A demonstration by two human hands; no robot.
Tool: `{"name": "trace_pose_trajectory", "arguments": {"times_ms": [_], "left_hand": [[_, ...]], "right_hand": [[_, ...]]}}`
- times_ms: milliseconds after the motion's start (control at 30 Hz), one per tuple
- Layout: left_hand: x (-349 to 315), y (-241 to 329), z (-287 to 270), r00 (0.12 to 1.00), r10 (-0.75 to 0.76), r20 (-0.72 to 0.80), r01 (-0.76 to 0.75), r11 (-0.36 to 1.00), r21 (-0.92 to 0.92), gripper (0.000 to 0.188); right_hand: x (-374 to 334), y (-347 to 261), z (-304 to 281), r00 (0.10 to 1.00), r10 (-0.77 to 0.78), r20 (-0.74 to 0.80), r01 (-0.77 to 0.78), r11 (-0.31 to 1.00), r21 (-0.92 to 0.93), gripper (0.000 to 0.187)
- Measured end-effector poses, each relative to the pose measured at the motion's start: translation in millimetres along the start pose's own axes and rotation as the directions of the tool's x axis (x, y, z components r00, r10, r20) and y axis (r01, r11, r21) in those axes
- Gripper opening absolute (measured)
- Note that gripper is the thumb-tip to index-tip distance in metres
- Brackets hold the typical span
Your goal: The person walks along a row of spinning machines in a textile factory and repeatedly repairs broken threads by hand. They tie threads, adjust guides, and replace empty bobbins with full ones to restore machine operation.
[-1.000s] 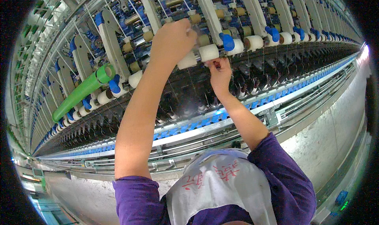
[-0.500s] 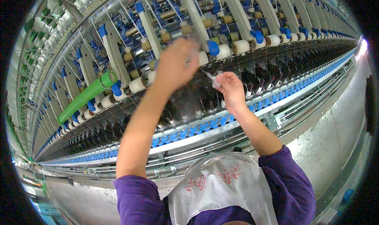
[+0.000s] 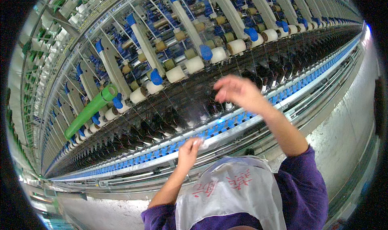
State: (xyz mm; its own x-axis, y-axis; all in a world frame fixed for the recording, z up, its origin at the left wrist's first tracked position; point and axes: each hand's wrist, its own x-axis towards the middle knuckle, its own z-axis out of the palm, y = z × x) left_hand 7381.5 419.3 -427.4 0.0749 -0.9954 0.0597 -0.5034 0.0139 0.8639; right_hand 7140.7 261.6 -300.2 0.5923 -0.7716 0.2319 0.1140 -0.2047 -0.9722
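My left hand [image 3: 188,152] is low in front of the machine's blue-and-silver rail, its thumb and fingers pinched together. A small tuft of white fibre [image 3: 205,144] shows at those fingertips, slightly blurred. Farther up and to the right, my right hand [image 3: 239,94] hovers over the row of spindles, blurred by motion. Its fingers are loosely bent and apart from the thumb, with nothing visible between them. White rollers [image 3: 194,64] of the spinning frame run in a line above both hands, with thin yarns leading down from them. Dark spindles [image 3: 203,113] stand below.
A green tube [image 3: 91,113] lies slanted across the roller arms on the left. Grey arms with blue ends [image 3: 188,26] stick out along the machine. The blue-segmented rail [image 3: 161,151] crosses in front of me, and metal bars [image 3: 141,171] run beneath it. Grey floor [image 3: 343,121] extends at the right.
My left hand has come down from the rollers to below the rail and now pinches white fibre. My right hand, which was pinching white fluff, has shifted slightly and its fingers have loosened.
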Motion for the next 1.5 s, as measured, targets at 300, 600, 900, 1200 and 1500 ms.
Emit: {"name": "trace_pose_trajectory", "arguments": {"times_ms": [300, 600, 900, 1200, 1500], "left_hand": [[-91.8, -96.2, 14.0, 0.63, -0.357, 0.69, 0.549, 0.833, -0.07, 0.035], [-44.7, -150.4, 92.4, 0.53, -0.231, 0.816, 0.146, 0.973, 0.181, 0.043], [-8.4, -92.2, 49.1, 0.631, -0.202, 0.749, 0.157, 0.979, 0.131, 0.036], [59.9, -191.9, 143.2, 0.961, 0.052, 0.273, -0.054, 0.999, 0.002, 0.011], [90.2, -333.2, 242.6, 0.622, -0.647, 0.442, 0.776, 0.429, -0.463, 0.006]], "right_hand": [[113.9, -74.1, -114.5, 0.921, -0.389, 0.029, 0.107, 0.182, -0.977, 0.02], [124.5, -62.2, -105.8, 0.876, -0.253, 0.41, 0.274, -0.437, -0.857, 0.014], [128.7, -83.9, -81.5, 0.989, 0.133, 0.071, 0.124, -0.447, -0.886, 0.027], [135.8, -77.7, -90.9, 0.998, 0.054, 0.04, 0.056, -0.349, -0.936, 0.02], [137.3, -73.3, -96.1, 0.995, -0.056, 0.083, 0.059, -0.33, -0.942, 0.019]]}}
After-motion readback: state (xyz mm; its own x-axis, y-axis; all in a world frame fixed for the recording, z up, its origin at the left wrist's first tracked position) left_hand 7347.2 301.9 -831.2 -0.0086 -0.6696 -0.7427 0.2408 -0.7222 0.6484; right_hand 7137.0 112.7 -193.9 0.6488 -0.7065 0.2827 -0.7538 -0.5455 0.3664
